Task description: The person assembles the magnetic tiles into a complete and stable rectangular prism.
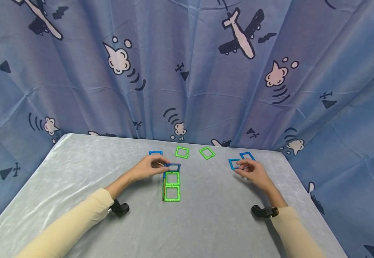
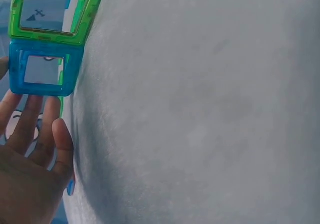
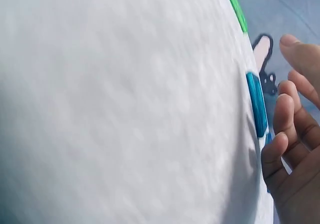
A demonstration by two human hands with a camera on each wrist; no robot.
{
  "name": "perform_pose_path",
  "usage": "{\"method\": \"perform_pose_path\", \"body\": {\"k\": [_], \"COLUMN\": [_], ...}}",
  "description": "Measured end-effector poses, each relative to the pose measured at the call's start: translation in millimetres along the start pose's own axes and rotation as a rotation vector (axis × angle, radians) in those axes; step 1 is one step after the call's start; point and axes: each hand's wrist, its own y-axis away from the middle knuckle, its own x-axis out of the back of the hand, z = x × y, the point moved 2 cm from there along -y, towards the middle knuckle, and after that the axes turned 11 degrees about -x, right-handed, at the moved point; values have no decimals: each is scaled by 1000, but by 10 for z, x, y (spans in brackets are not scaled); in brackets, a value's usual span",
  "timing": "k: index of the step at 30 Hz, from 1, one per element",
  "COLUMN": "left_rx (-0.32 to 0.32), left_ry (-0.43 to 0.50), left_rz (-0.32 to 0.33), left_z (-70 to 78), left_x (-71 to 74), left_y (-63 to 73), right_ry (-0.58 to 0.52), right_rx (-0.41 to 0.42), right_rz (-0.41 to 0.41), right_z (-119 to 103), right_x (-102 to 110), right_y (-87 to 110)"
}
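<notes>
In the head view, two green square magnetic tiles [image 1: 172,193] are joined in a row, with a blue tile [image 1: 173,167] at their far end. A reddish edge [image 1: 164,186] shows along the row's left side. My left hand [image 1: 148,167] pinches the blue tile at its left edge; the left wrist view shows its fingers against that tile [image 2: 42,87]. My right hand [image 1: 253,173] hovers over another blue tile [image 1: 232,164] at the right. Its fingers [image 3: 284,108] are loosely bent and apart from the tile [image 3: 257,104], with nothing between them.
Along the table's [image 1: 212,215] far edge lie two loose green tiles [image 1: 182,152], a blue tile [image 1: 156,152] behind my left hand, and another blue tile [image 1: 247,155] behind my right. A patterned blue curtain [image 1: 187,71] hangs behind the table.
</notes>
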Motion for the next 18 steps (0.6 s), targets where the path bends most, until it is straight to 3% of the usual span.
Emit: {"method": "perform_pose_path", "body": {"k": [8, 18], "left_rx": [-5, -17], "left_ry": [-21, -29], "left_rz": [-5, -6], "left_z": [-5, 12], "left_x": [-7, 3], "left_y": [-12, -21], "right_ry": [103, 130], "right_rx": [-57, -111], "right_rz": [-15, -24], "right_z": [26, 100], "right_x": [128, 166], "right_y": [-29, -114]}}
